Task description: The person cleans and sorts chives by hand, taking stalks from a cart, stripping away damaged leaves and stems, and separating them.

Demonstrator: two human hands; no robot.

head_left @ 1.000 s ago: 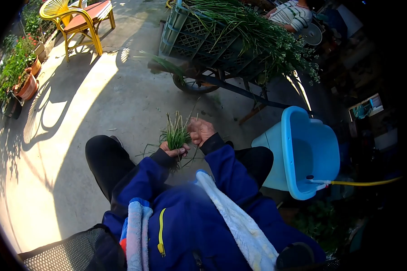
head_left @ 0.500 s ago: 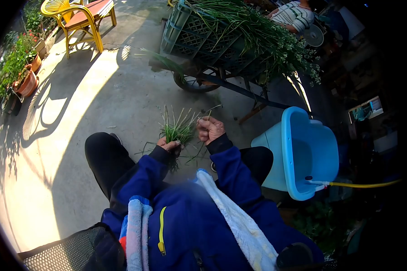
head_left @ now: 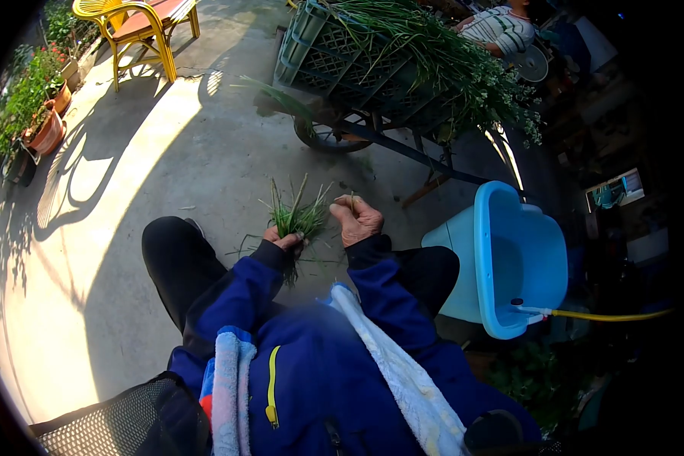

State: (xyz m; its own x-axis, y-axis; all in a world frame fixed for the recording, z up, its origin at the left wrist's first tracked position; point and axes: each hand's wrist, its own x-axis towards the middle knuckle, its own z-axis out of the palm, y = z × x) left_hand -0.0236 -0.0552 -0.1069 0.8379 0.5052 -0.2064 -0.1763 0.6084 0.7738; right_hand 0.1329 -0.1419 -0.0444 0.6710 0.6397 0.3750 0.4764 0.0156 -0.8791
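Note:
A small bunch of green stalks (head_left: 299, 218) is held upright in my left hand (head_left: 284, 239), whose fingers are wrapped round its lower part. Loose ends stick out above and below the fist. Just right of the bunch, apart from it, my right hand (head_left: 356, 220) is closed in a pinch, with a thin bit of stalk seeming to show at the fingertips; what it holds is too small to make out. Both hands are over the concrete floor, between my knees.
A crate (head_left: 342, 64) heaped with long green plants (head_left: 433, 45) rests on a wheeled cart ahead. At right is a blue tub (head_left: 518, 258) with a yellow hose (head_left: 612, 315). A yellow chair (head_left: 159, 38) and flowerpots (head_left: 47, 134) are at left. Another person (head_left: 500, 30) is at top right.
My right hand has moved away from the bunch to the right. My left hand still grips the bunch, shifted slightly left, and its stalks fan out differently.

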